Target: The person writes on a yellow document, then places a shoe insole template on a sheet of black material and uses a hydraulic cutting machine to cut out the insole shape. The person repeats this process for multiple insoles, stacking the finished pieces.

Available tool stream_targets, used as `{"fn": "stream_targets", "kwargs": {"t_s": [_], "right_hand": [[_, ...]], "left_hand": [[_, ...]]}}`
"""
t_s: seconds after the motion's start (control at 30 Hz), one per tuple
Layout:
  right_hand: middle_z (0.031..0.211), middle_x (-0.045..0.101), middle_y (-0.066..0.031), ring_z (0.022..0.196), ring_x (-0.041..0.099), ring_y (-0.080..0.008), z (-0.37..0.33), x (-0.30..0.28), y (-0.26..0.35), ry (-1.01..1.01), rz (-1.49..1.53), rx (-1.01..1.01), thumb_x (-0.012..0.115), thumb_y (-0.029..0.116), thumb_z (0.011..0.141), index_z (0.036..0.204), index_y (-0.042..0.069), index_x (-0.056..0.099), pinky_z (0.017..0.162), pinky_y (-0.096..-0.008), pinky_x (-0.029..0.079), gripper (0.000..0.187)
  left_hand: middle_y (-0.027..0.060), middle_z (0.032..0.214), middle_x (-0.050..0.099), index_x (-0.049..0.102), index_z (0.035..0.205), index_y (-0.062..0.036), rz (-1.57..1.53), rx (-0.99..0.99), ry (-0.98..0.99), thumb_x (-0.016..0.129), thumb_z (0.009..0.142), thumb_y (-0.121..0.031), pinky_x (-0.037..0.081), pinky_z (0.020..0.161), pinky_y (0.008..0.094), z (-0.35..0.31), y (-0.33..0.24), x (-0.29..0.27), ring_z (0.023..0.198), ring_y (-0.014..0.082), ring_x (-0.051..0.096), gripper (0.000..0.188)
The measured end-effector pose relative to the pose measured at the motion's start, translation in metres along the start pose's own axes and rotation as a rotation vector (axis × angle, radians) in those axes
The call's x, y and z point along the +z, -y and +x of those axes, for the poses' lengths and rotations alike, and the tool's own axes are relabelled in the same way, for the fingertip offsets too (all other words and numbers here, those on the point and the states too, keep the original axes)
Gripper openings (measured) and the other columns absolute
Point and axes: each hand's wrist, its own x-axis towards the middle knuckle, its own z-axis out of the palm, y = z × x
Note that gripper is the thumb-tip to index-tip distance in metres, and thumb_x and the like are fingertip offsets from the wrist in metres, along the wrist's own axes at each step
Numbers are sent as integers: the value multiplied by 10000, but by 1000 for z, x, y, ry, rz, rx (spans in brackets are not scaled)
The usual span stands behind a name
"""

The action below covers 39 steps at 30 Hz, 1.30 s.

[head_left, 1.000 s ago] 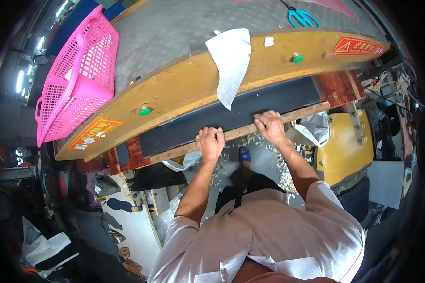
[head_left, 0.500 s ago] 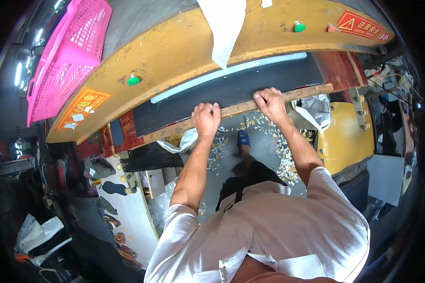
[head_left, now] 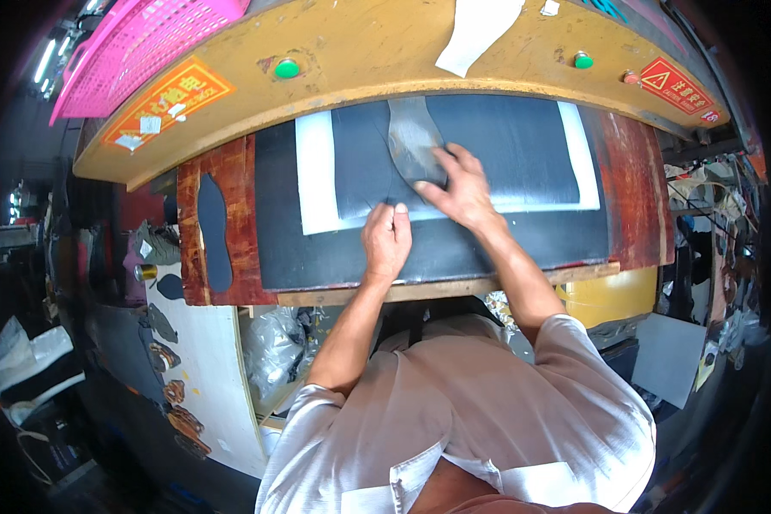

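On the wide dark board (head_left: 454,244) lies a dark sheet (head_left: 514,146), with a white border (head_left: 319,176) showing at its left, near and right sides. A grey, shiny sole-shaped piece (head_left: 409,137) rests on the sheet, its far end running under the yellow beam. My right hand (head_left: 461,184) is spread at the near right edge of this piece, thumb and fingers apart and touching it. Closed, my left hand (head_left: 387,240) sits at the sheet's near edge, thumb up; what its fingers hold, if anything, is hidden.
Across the far side runs a yellow machine beam (head_left: 377,60) with green buttons (head_left: 287,68) and warning stickers. A black sole-shaped piece (head_left: 214,231) lies on the reddish board at left. A pink basket (head_left: 146,51) stands at the far left, and a white paper (head_left: 480,34) hangs over the beam.
The dark board has come out from under the beam toward me. Both hands have left its wooden front edge and reached onto the sheet. The grey sole-shaped piece has come into view.
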Motion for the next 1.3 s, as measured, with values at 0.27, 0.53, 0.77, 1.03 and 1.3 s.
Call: {"fn": "stream_targets", "kwargs": {"t_s": [0.27,0.53,0.77,1.03,1.3], "right_hand": [[1645,386,-211,1404,382,-596,-69,43,35,91,-190,-29,878,375,734,1452,168,672,1179,-615,391,775],[1503,617,-154,1333,632,-297,-105,-94,-12,-2,964,408,892,157,728,1435,9,675,1131,-387,494,754],[1563,555,-131,1406,515,-390,-126,-56,-23,-60,0,29,864,250,712,1328,71,766,1184,-450,457,648],[1568,530,-104,1281,472,-498,-111,-15,-28,-90,-248,-37,862,316,698,1280,108,799,1122,-585,441,621],[1610,489,-169,1397,409,-593,-7,-7,-45,-80,-284,-64,834,427,801,1391,133,727,1211,-657,321,667]], "left_hand": [[129,797,617,592,818,-60,138,208,-60,646,987,-219,505,663,510,-75,8,-3,745,374,616,239],[81,783,637,600,773,-88,215,210,-19,672,969,-259,518,646,463,-125,-6,-12,747,306,620,270],[62,782,658,614,761,-106,265,242,-41,700,955,-251,521,628,451,-121,-9,-7,735,292,619,258],[63,759,633,600,748,-109,341,277,-29,697,955,-246,511,614,450,-93,-7,-3,716,296,605,266],[60,768,646,619,756,-120,413,329,-43,700,955,-270,532,627,446,3,31,26,732,293,629,262]]}}
